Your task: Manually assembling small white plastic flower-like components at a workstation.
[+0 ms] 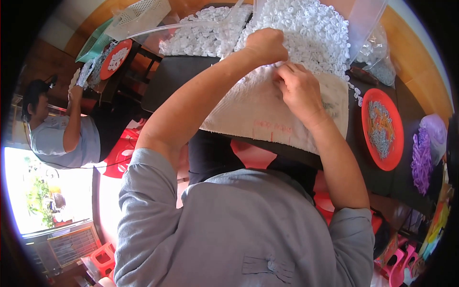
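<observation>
A large heap of small white plastic pieces (306,24) covers the far side of the table, spilling onto the edge of a beige cloth (239,112). My left hand (266,46) is closed in a fist at the near edge of the heap. Just right of it and slightly nearer, my right hand (300,90) is over the cloth, its fingers bent together and pointing toward the left hand. A few white pieces show between the two hands. Whatever either hand grips is hidden by the fingers.
A red plate (400,136) of small grey and yellowish pieces stands at right, beside a bundle of purple strips (420,160). Clear plastic bags (382,60) lie behind it. More white pieces (201,36) fill the far left. A co-worker (62,124) sits at another table.
</observation>
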The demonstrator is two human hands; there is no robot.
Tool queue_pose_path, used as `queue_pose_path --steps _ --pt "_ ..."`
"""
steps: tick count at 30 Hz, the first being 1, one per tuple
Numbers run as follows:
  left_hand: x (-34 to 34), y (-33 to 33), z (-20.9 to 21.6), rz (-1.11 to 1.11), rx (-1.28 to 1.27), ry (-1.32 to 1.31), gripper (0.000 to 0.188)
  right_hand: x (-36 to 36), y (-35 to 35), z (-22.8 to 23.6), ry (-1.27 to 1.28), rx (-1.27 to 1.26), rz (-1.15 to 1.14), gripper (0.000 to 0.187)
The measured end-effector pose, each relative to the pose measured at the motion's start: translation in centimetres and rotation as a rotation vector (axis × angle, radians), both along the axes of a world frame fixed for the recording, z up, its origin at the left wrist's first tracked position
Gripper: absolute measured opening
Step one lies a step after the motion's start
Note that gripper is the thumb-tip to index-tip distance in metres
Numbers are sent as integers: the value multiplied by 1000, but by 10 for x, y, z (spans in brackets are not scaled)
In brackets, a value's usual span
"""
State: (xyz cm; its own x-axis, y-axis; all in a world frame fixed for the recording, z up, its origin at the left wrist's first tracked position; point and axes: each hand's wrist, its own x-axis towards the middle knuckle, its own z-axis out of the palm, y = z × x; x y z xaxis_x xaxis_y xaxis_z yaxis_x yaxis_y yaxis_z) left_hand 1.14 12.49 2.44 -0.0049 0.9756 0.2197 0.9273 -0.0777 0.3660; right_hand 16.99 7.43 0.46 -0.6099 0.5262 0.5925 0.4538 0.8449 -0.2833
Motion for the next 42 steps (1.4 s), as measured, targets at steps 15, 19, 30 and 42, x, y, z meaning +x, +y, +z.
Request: queue_pose_path --steps 15,19,30,42 --pt "12 15 -6 -2 -87 70 36 -3 -5 0 -82 -56 -123 8" --pt "5 22 -18 23 58 26 29 -3 -1 -2 -50 -73 -120 8" --pt "-7 -47 -7 -140 87 -787 28 3 9 -1 34 -289 -109 12" --pt "-36 -50 -29 -181 184 -1081 20 4 4 5 115 -358 -86 10"
